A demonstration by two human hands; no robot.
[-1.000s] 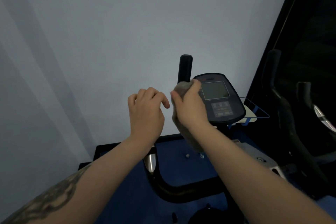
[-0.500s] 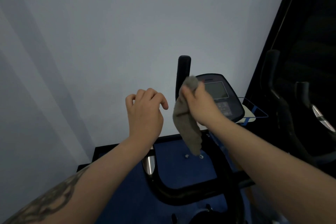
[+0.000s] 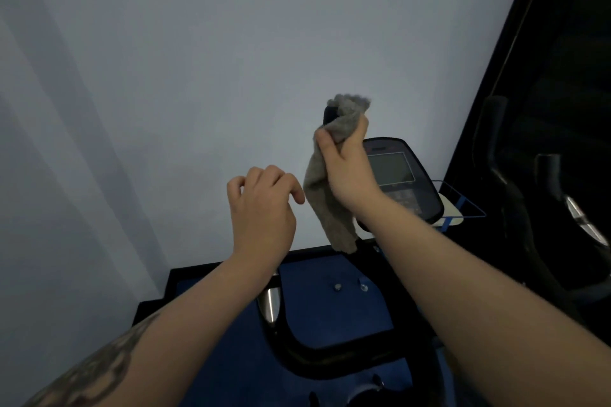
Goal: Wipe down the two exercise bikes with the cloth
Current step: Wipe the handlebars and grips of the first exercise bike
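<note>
A grey cloth [image 3: 325, 205] is wrapped over the top of the near bike's upright black handle [image 3: 330, 114], with one end hanging down. My right hand [image 3: 347, 172] grips the cloth around that handle. My left hand [image 3: 261, 208] hovers just left of it, fingers curled, holding nothing that I can see. The bike's black console [image 3: 401, 175] with a grey screen sits right behind my right hand. Its curved black handlebar [image 3: 317, 357] runs below my arms. A second black bike [image 3: 515, 215] stands at the right in front of a dark panel.
A pale wall [image 3: 198, 76] fills the left and top. Blue flooring with a black border [image 3: 330, 304] lies under the bikes. A small blue-framed holder [image 3: 459, 205] sits behind the console. A chrome handlebar end [image 3: 270, 304] shows below my left wrist.
My right hand has slid the cloth up the upright handle, from its lower part to its top. My left hand has stayed in about the same place.
</note>
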